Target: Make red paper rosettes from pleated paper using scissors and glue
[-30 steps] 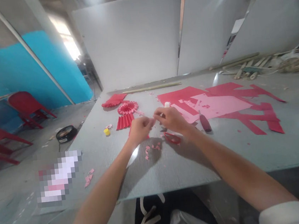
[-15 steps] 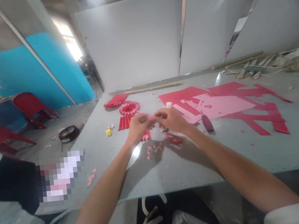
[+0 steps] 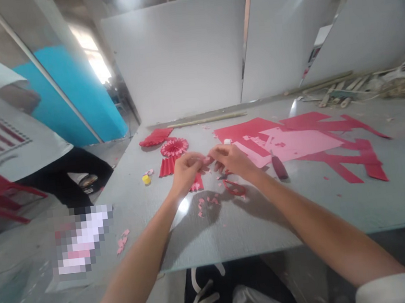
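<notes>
Two bare hands over a grey board table [image 3: 339, 214], centre of frame. The left hand [image 3: 188, 172] and right hand [image 3: 231, 160] meet in a narrow fingertip pinch around a small pink paper scrap [image 3: 208, 160], which sits just above the table; most of it is hidden by the fingers, and its shape cannot be told. Judged by its look, the scrap is very light, thin and soft, apt to crease or tear and to cling to the skin; it is best taken by an edge between the fingertips, with light pressure.

Directly below the left hand lies a pleated red paper fan [image 3: 167, 167], with a red-and-pink paper rosette [image 3: 174, 147] just above it and a yellow bottle cap [image 3: 146, 179] to its left. Below the right hand lie red-handled scissors [image 3: 234, 187], beside loose pink paper bits [image 3: 206, 204]. To the right, a pink paper sheet [image 3: 295, 141] overlaps a red paper sheet [image 3: 240, 130], with red paper offcuts [image 3: 337, 159] and a dark red tube [image 3: 279, 167] nearby. At upper left stands a person in a white shirt [image 3: 14, 118]. A pixelated patch [image 3: 83, 238] at lower left hides whatever lies there.
</notes>
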The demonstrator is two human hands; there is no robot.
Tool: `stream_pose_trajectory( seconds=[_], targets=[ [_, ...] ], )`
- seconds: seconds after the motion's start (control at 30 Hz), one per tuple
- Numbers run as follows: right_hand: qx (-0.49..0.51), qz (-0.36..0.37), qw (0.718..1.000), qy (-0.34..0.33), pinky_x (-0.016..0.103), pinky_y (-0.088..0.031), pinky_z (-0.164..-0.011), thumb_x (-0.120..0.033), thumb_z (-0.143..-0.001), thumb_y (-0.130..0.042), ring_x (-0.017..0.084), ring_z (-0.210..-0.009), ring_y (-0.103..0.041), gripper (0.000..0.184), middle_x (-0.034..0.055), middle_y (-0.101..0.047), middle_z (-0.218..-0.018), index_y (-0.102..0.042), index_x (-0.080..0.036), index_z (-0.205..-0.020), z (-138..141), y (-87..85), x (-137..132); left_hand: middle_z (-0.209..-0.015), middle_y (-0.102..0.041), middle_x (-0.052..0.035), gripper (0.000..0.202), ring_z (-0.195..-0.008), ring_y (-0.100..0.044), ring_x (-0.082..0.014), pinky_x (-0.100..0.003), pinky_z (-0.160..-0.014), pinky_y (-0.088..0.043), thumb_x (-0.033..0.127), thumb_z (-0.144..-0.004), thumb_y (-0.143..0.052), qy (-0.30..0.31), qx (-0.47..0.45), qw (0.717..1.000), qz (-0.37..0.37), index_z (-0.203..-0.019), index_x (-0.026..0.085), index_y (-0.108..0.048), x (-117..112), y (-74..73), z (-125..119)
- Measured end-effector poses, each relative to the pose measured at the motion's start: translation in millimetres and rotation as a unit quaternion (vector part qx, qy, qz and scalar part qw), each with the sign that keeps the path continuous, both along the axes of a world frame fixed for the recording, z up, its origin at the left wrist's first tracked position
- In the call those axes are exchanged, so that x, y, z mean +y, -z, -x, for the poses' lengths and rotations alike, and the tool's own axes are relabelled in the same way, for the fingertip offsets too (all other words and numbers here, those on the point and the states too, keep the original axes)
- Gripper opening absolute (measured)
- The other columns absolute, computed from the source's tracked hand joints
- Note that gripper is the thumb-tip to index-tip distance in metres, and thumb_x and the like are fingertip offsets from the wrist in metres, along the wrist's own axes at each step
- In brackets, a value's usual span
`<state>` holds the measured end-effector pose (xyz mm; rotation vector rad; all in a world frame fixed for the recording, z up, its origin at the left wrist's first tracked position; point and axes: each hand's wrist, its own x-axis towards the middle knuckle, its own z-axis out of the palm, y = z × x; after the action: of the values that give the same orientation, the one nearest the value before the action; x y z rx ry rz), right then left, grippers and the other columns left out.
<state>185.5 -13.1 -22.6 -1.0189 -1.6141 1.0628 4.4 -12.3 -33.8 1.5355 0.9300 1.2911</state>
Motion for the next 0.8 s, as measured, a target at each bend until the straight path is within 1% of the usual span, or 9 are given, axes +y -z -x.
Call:
stream_pose_trajectory(
  seconds=[0.07,0.17,0.23,0.4,0.57,0.7,0.8],
  targets=[
    [-0.006,0.002,1.0,-0.002,0.024,-0.054,-0.051,-0.047,-0.089,-0.065,0.013,-0.056,-0.065,0.03,0.0041,-0.071,-0.073,-0.069,-0.017,-0.083,-1.1,0.0,0.0,-0.072,-0.073,-0.0042,0.01,-0.064,-0.071,-0.0152,-0.024,-0.06,-0.056,0.018,-0.077,-0.064,-0.003,0.013,1.0,-0.016,-0.084,0.013,-0.069,0.3,0.8,-0.3],
    [-0.018,0.002,1.0,-0.003,0.024,-0.054,-0.052,-0.044,-0.083,-0.072,0.013,-0.057,-0.065,0.027,0.0052,-0.073,-0.079,-0.07,-0.017,-0.084,-2.5,-0.3,-0.4,-0.076,-0.074,-0.0056,0.012,-0.069,-0.073,-0.0158,-0.024,-0.062,-0.057,0.017,-0.078,-0.061,0.003,0.029,0.999,-0.033,-0.085,0.013,-0.07,1.3,2.7,-0.5],
    [-0.02,0.0,1.0,-0.012,0.025,-0.055,-0.053,-0.045,-0.083,-0.073,0.013,-0.057,-0.065,0.028,0.0057,-0.073,-0.08,-0.071,-0.017,-0.084,-3.2,0.1,0.0,-0.075,-0.074,-0.0053,0.013,-0.07,-0.073,-0.0163,-0.024,-0.063,-0.058,0.017,-0.079,-0.062,0.004,0.032,0.999,-0.033,-0.088,0.013,-0.07,2.0,3.6,-0.6],
    [-0.034,-0.003,0.999,-0.034,0.025,-0.053,-0.05,-0.05,-0.08,-0.075,0.014,-0.056,-0.065,0.033,0.0044,-0.072,-0.073,-0.073,-0.018,-0.088,-4.4,2.4,3.2,-0.071,-0.072,-0.0033,0.016,-0.066,-0.073,-0.0163,-0.024,-0.062,-0.057,0.019,-0.08,-0.064,-0.011,0.046,0.998,-0.035,-0.094,0.014,-0.068,3.0,4.7,-0.7],
    [-0.058,-0.007,0.997,-0.041,0.024,-0.051,-0.049,-0.049,-0.08,-0.075,0.014,-0.055,-0.065,0.031,0.0032,-0.071,-0.07,-0.073,-0.019,-0.088,-4.0,1.0,2.4,-0.066,-0.07,-0.0016,0.011,-0.064,-0.072,-0.0161,-0.024,-0.061,-0.056,0.018,-0.079,-0.063,-0.038,0.09,0.994,-0.058,-0.089,0.016,-0.067,3.0,6.9,0.3],
    [-0.075,-0.013,0.996,-0.046,0.024,-0.052,-0.051,-0.048,-0.08,-0.075,0.013,-0.056,-0.066,0.031,0.0029,-0.072,-0.072,-0.073,-0.018,-0.09,-4.2,-1.4,0.3,-0.069,-0.072,-0.0027,0.016,-0.066,-0.071,-0.0158,-0.024,-0.062,-0.055,0.013,-0.075,-0.061,-0.045,0.124,0.988,-0.084,-0.088,0.016,-0.071,4.2,8.9,2.1],
    [-0.073,-0.006,0.996,-0.045,0.024,-0.052,-0.051,-0.046,-0.08,-0.077,0.013,-0.057,-0.065,0.03,0.0032,-0.072,-0.074,-0.072,-0.018,-0.09,-5.2,-3.7,-0.5,-0.074,-0.074,-0.0047,0.02,-0.07,-0.072,-0.017,-0.025,-0.064,-0.056,0.013,-0.076,-0.061,-0.035,0.123,0.989,-0.079,-0.091,0.015,-0.073,4.0,8.1,2.0]
  ],
)
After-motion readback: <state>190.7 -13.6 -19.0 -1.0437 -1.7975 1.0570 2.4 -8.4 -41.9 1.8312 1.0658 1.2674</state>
